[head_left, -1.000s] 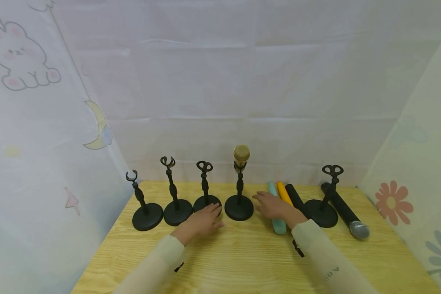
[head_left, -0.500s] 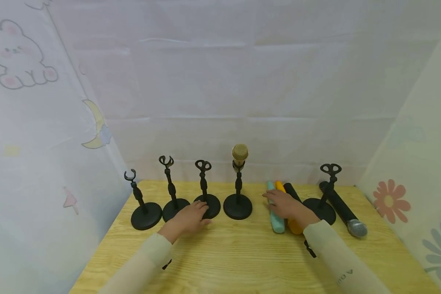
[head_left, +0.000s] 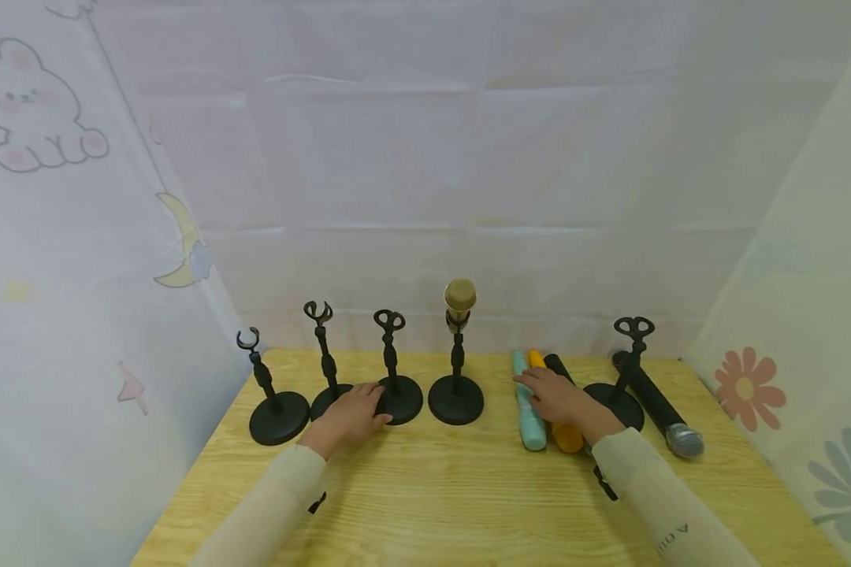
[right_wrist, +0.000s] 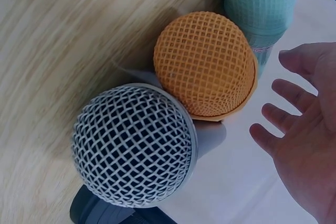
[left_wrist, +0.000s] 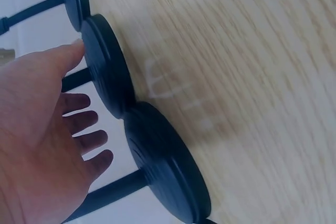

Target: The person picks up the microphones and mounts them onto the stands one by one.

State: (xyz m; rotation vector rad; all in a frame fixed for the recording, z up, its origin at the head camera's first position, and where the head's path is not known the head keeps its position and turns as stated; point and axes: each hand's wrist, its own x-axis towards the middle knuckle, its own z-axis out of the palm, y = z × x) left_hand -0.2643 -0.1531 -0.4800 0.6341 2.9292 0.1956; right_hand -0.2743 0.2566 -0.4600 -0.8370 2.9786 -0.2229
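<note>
My left hand (head_left: 351, 416), fingers extended, is at the bases of the second stand (head_left: 328, 366) and third stand (head_left: 399, 400) from the left; contact is unclear. In the left wrist view the left hand (left_wrist: 47, 129) spreads beside the stand bases (left_wrist: 168, 161). My right hand (head_left: 556, 396) hovers over the teal microphone (head_left: 531, 431), orange microphone (head_left: 567, 438) and a black one (head_left: 557, 365). The right wrist view shows the right hand (right_wrist: 310, 124) with relaxed fingers, holding nothing, beside the orange head (right_wrist: 206, 64) and a silver mesh head (right_wrist: 134, 145).
A gold microphone (head_left: 460, 295) sits upright in the fourth stand (head_left: 456, 400). At far left stands another empty stand (head_left: 280, 417). On the right are a stand with a double-ring clip (head_left: 634, 327) and a black microphone with silver head (head_left: 684, 440) lying on the table (head_left: 432, 504).
My left hand has moved left, from the third stand's base toward the second's. My right hand has shifted right, from beside the teal microphone to above the lying microphones.
</note>
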